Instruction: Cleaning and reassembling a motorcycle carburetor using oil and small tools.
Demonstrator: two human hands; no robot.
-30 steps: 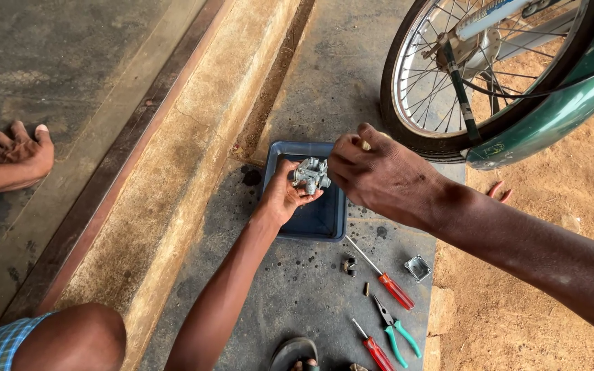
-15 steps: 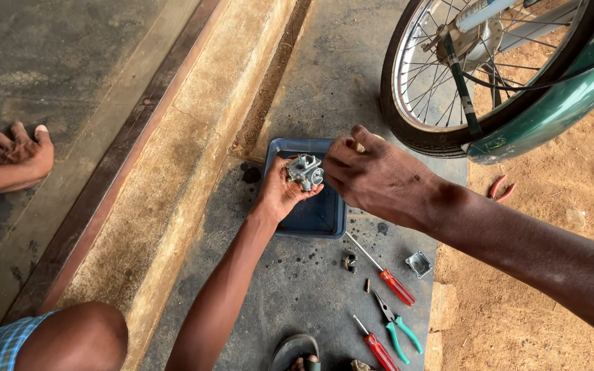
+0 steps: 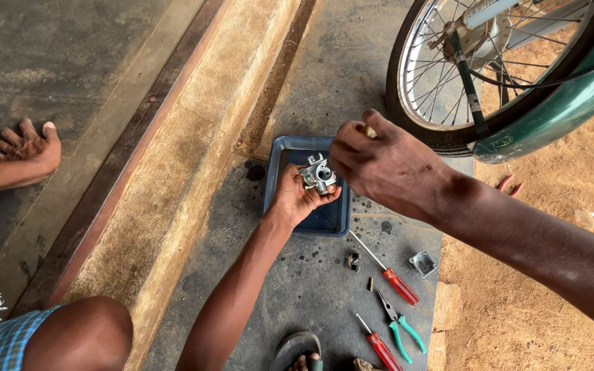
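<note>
The left hand [image 3: 295, 198] cups a small silver carburettor [image 3: 317, 174] over the blue tray [image 3: 278, 159], its grip wrapped around the metal body. The part's round opening faces up toward the camera; its long axis I cannot tell. The right hand [image 3: 386, 168] hovers just beside it, grip pinched on a small pale object [image 3: 368, 132]. Compared with half a second ago, the carburettor is turned slightly, and the right hand sits closer.

Your left hand [image 3: 295, 199] and right hand [image 3: 386, 168] are bare, forearms sleeveless and grease-smudged; blue checked cloth [image 3: 5, 340] covers your thigh, lower left.
</note>
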